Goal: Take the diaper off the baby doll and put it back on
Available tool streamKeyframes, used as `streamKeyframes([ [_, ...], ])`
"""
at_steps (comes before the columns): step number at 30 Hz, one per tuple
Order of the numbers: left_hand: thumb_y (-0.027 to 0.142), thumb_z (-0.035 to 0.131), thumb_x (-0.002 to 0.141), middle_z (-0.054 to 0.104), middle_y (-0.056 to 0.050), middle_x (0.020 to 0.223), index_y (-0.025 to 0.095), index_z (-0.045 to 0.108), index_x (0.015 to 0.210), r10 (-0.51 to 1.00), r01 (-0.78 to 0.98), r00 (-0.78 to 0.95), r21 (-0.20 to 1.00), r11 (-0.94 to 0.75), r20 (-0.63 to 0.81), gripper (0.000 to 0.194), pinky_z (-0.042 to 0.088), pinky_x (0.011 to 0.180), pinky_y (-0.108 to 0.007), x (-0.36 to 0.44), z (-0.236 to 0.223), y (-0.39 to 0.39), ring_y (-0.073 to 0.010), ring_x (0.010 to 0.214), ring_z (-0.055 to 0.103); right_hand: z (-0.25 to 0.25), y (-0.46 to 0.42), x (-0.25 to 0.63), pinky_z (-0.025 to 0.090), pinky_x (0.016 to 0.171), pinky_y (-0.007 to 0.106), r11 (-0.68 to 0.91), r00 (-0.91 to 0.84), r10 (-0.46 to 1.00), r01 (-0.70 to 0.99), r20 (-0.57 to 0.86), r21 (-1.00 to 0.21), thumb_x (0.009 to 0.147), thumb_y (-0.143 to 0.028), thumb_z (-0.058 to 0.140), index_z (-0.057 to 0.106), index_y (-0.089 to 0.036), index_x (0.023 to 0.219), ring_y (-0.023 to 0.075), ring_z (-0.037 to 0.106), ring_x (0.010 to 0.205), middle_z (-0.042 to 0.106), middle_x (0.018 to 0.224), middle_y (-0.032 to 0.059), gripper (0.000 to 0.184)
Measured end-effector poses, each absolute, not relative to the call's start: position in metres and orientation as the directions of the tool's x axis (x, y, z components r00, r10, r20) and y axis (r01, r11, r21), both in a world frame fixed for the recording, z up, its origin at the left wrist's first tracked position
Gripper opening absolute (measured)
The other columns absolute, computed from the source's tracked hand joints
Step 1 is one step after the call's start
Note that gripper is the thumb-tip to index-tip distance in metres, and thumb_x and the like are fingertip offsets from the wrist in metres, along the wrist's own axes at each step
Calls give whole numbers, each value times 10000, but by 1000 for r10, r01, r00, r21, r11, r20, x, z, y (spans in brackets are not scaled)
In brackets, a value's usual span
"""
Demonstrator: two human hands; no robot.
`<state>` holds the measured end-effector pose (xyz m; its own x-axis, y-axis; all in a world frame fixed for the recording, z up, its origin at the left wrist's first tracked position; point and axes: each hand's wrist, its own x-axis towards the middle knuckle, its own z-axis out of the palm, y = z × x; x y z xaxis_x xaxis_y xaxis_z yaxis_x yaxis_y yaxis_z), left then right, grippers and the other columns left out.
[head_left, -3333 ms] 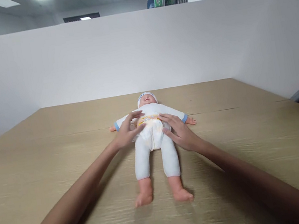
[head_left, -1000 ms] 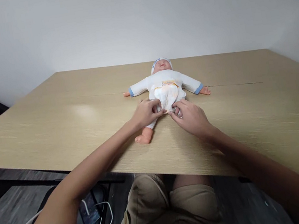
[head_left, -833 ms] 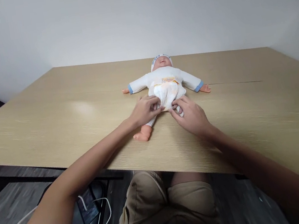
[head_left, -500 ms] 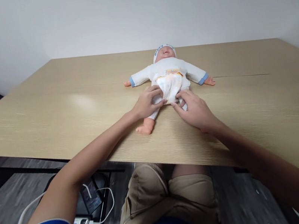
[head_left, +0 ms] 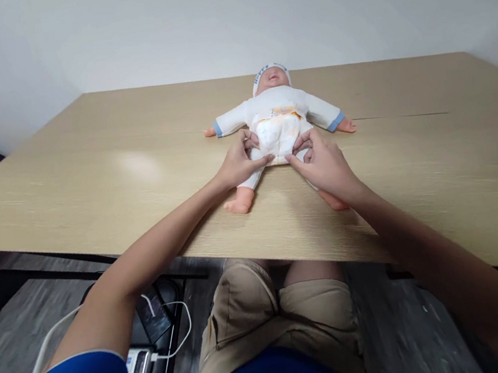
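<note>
A baby doll [head_left: 282,95] in a white outfit with blue cuffs lies on its back, its feet towards me. A white diaper [head_left: 279,134] with an orange-edged waistband covers its belly and crotch. My left hand [head_left: 243,161] is closed at the diaper's left lower side, thumb and fingertips pinching the edge near the doll's leg. On the opposite side my right hand [head_left: 323,159] pinches the diaper's right edge between thumb and fingers. Both hands partly hide the doll's legs; a bare foot shows below each one.
The doll rests on a wide wooden table [head_left: 150,133] against a pale wall [head_left: 222,14]. Below the table's front edge at left, a white device [head_left: 139,364] with a white cable [head_left: 190,322] lies on a black seat, beside a dark flat object [head_left: 154,318].
The diaper's front lies smoother and less bunched between my hands. My right hand has shifted slightly, and the doll's foot beneath it now shows. The view has tilted a little.
</note>
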<state>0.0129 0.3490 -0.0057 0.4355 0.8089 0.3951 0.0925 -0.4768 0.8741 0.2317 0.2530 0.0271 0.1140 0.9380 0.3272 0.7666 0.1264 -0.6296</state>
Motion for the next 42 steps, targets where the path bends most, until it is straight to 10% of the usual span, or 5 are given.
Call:
streamKeyframes([
  [10, 463, 915, 785, 796, -86, 1057, 148, 777, 1049, 846, 236, 518, 929, -284, 127, 433, 530, 947, -379, 8, 19, 341, -242, 1006, 719, 29, 249, 230, 478, 837, 381, 138, 85, 931, 819, 355, -557, 956, -373, 729, 796, -226, 1005, 279, 737, 928, 845, 1087, 60, 168],
  [16, 475, 929, 803, 802, -138, 1103, 170, 805, 1079, 808, 142, 586, 989, -29, -61, 430, 578, 963, -466, 0, 33, 347, -318, 1081, 742, 30, 252, 232, 442, 753, 348, 54, 204, 936, 721, 285, -691, 915, -462, 762, 797, -221, 1006, 218, 636, 732, 810, 938, 51, 260],
  [20, 432, 935, 814, 801, -155, 1172, 159, 776, 1104, 804, 43, 591, 997, 58, -72, 428, 574, 1011, -493, 0, 28, 348, -314, 1101, 755, 28, 251, 233, 420, 690, 339, 33, 232, 934, 698, 270, -715, 925, -517, 742, 761, -226, 1017, 190, 555, 625, 699, 731, 8, 306],
  [30, 518, 878, 883, 794, -151, 1310, 159, 757, 1224, 827, 72, 558, 997, 34, -69, 510, 556, 1088, -466, -1, 29, 343, -307, 1225, 741, 30, 260, 251, 572, 945, 423, -26, 220, 969, 535, 109, -844, 886, -550, 810, 777, -234, 1003, 293, 803, 1005, 855, 1013, 68, 339],
  [42, 534, 885, 869, 791, -145, 1256, 156, 748, 1206, 853, 32, 522, 999, -13, -5, 524, 568, 1035, -426, 1, 24, 344, -281, 1155, 740, 17, 261, 244, 486, 711, 347, 22, 175, 976, 509, 129, -861, 920, -639, 688, 787, -223, 1099, 218, 641, 773, 775, 958, 46, 464],
])
